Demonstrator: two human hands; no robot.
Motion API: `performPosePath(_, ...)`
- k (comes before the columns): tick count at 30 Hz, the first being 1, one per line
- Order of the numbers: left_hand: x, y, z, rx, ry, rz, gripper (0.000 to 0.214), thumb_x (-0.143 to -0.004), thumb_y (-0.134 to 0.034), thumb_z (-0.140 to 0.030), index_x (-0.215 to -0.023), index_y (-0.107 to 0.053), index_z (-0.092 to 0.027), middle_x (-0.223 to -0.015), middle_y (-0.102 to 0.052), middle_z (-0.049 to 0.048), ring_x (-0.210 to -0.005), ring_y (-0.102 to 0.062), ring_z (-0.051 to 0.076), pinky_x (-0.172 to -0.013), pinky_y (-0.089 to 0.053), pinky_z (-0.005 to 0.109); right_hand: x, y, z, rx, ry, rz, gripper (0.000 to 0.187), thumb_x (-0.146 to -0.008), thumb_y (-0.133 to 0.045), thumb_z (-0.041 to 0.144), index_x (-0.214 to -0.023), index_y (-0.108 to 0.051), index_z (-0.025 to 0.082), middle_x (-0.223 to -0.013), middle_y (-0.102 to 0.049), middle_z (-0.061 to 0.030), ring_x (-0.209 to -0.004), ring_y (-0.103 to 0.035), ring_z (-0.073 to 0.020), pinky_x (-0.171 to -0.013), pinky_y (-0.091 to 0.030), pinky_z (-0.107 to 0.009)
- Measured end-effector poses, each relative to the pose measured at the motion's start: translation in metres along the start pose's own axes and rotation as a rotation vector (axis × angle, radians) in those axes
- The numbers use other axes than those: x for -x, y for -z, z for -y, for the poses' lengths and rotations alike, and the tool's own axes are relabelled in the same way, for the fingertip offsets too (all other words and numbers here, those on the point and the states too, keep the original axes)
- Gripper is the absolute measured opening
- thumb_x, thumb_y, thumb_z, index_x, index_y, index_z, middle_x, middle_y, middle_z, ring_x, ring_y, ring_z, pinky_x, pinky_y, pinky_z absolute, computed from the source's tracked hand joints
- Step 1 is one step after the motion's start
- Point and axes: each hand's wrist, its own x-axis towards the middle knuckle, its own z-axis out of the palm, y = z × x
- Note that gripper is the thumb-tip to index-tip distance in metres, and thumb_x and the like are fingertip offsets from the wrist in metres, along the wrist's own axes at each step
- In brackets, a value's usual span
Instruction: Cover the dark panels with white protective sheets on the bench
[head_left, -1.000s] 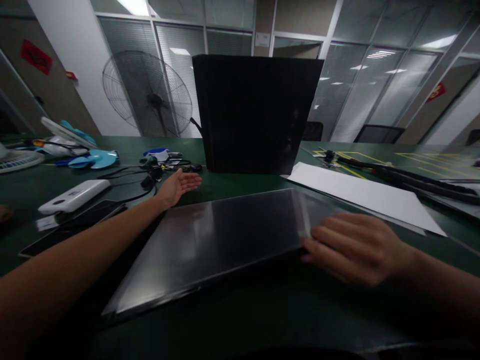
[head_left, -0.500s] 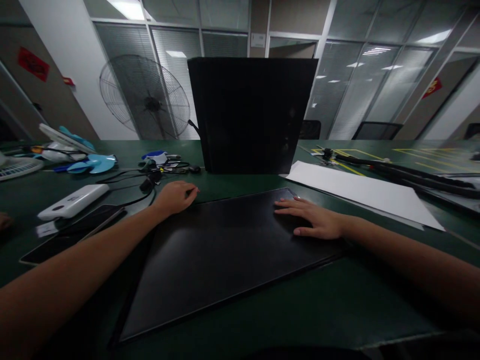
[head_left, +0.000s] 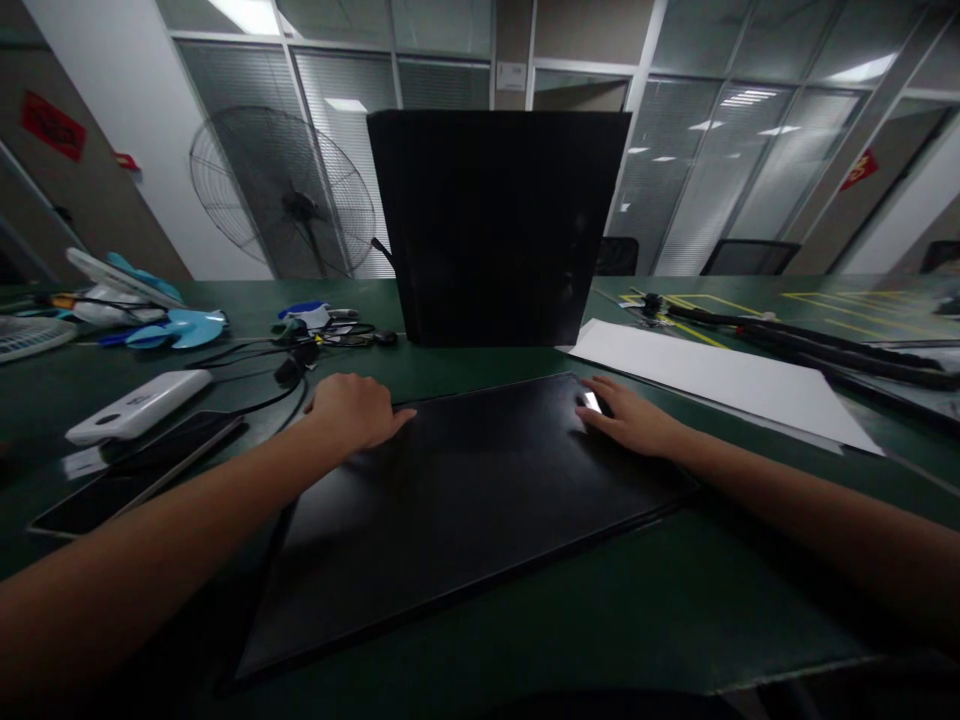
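A flat, glossy black panel (head_left: 450,510) lies at a slant on the green table in front of me. At its far left corner, my left hand (head_left: 351,412) is closed over the edge, with the thumb on the top face and the other fingers partly hidden. My right hand (head_left: 634,415) is at the right edge near the far corner. Its thumb rests on top, while the fingers reach along and past the edge. A small bright glint shows between that thumb and the fingers. Behind the panel stands a tall black box (head_left: 499,230), like a computer case.
White sheets (head_left: 720,385) lie on the right, with black cable bundles (head_left: 825,345) beyond. To the left are a white power bank (head_left: 139,405), a phone (head_left: 135,470), tangled cables (head_left: 300,360) and a small fan with blue blades (head_left: 176,328). A large floor fan (head_left: 300,205) stands behind.
My left hand has turned and closed over the panel's far left corner. My right hand has slid from lying flat on the panel to its right edge.
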Motion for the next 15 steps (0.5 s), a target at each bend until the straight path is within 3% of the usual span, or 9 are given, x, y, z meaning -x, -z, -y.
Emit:
performPosePath(3,-0.003,0.004,0.004,-0.096,0.094,0.182,0.089,-0.075,-0.043,-0.1,-0.065,-0.075,-0.017,-0.084,-0.076,0.0254,-0.091,-0.072,0.051,-0.076,-0.056,0.063,0.002,-0.004,-0.003,0.018,-0.052,-0.021,0.087,-0.095,-0.045,0.077,-0.158,-0.05,0.018,-0.156,-0.053,-0.0191,-0.139,-0.054,-0.0416,-0.119,-0.04,-0.062)
performPosePath(5,-0.005,0.002,0.005,-0.094,0.117,0.243,0.092,-0.077,-0.038,-0.1,-0.07,-0.077,-0.017,-0.085,-0.076,0.0255,-0.094,-0.073,0.051,-0.079,-0.056,0.062,0.004,-0.002,0.0,0.019,-0.067,-0.045,0.087,-0.093,-0.048,0.078,-0.157,-0.052,0.019,-0.152,-0.057,-0.0188,-0.134,-0.058,-0.0418,-0.115,-0.044,-0.063)
performPosePath(10,-0.007,-0.013,0.007,-0.009,0.09,0.097,0.086,-0.079,-0.041,-0.096,-0.077,-0.079,-0.019,-0.08,-0.074,0.0224,-0.096,-0.073,0.049,-0.084,-0.057,0.059,0.005,0.006,0.003,-0.191,-0.143,-0.036,0.074,-0.092,-0.055,0.072,-0.147,-0.062,0.023,-0.143,-0.065,-0.0146,-0.126,-0.064,-0.0391,-0.109,-0.052,-0.059)
performPosePath(15,-0.01,-0.016,0.005,0.097,-0.016,-0.037,0.086,-0.09,-0.037,-0.086,-0.105,-0.079,-0.012,-0.102,-0.072,0.0287,-0.103,-0.07,0.051,-0.09,-0.053,0.065,-0.006,0.004,-0.018,-0.27,-0.281,-0.087,0.077,-0.091,-0.058,0.068,-0.151,-0.057,0.02,-0.151,-0.059,-0.0155,-0.132,-0.061,-0.0402,-0.112,-0.049,-0.058)
